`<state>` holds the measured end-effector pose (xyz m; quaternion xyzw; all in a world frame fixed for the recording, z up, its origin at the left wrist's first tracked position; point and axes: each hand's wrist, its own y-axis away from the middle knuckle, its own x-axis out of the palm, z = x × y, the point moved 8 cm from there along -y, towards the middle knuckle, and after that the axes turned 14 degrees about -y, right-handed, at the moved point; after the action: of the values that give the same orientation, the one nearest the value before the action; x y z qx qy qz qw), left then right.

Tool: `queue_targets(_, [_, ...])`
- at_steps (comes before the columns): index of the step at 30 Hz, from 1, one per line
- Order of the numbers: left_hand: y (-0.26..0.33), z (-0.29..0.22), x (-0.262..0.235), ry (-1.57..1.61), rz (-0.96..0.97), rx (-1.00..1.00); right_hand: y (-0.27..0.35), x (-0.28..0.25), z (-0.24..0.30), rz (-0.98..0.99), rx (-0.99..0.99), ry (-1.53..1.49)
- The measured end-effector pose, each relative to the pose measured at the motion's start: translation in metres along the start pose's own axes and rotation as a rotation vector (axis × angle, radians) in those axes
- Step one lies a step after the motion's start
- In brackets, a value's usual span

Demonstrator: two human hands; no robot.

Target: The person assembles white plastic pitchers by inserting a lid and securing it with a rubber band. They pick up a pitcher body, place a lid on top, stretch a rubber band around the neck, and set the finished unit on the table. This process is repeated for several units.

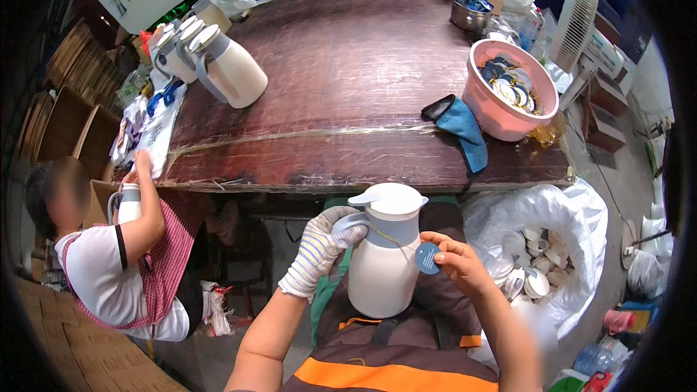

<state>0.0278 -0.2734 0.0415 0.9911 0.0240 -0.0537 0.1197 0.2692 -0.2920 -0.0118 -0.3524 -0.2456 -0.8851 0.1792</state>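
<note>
- Two hands meet on one white jug (383,261) at lower centre of the frame, standing upright on the person's lap just below the near edge of the wooden table (341,65).
- Left hand (319,250), in a striped knit glove, is wrapped around the jug's grey handle (348,226) on the frame-left side, fingers closed on it.
- Right hand (456,260), bare, sits just right of the jug and pinches a round blue tag (428,258) between thumb and fingers; a thin cord (388,237) runs from the tag up toward the jug's neck.
- Jug's long axis runs vertically, lid (392,199) toward the table and base toward the body; it lies between the hands, with the gloved hand gripping it and the bare hand touching only the tag.
- More jugs (218,62) of the same kind stand grouped at the upper left of the table.
- Pink basin (501,120) of blue tags and discs sits upper right, a blue cloth (465,134) beside it.
- Another person (123,261) at the left edge holds a similar jug.
- White bag (581,218) of pale caps fills the lower right.
</note>
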Motion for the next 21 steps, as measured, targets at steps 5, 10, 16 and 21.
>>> queue_targets(5, [0.02, -0.019, -0.003, -0.069, -0.003, -0.046, 0.006, 0.016, 0.002, -0.015, -0.127, 0.358])
queue_targets(10, [0.046, -0.071, -0.068, 0.08, -0.215, 0.209, 0.01, 0.033, 0.008, 0.123, -0.128, 0.23])
queue_targets(16, [0.047, -0.1, -0.207, 0.085, -0.815, 0.421, 0.0, 0.014, 0.003, 0.063, -0.132, 0.162])
queue_targets(21, [-0.011, -0.062, -0.28, 0.07, -1.07, 0.395, 0.005, 0.007, -0.008, 0.026, -0.13, 0.236])
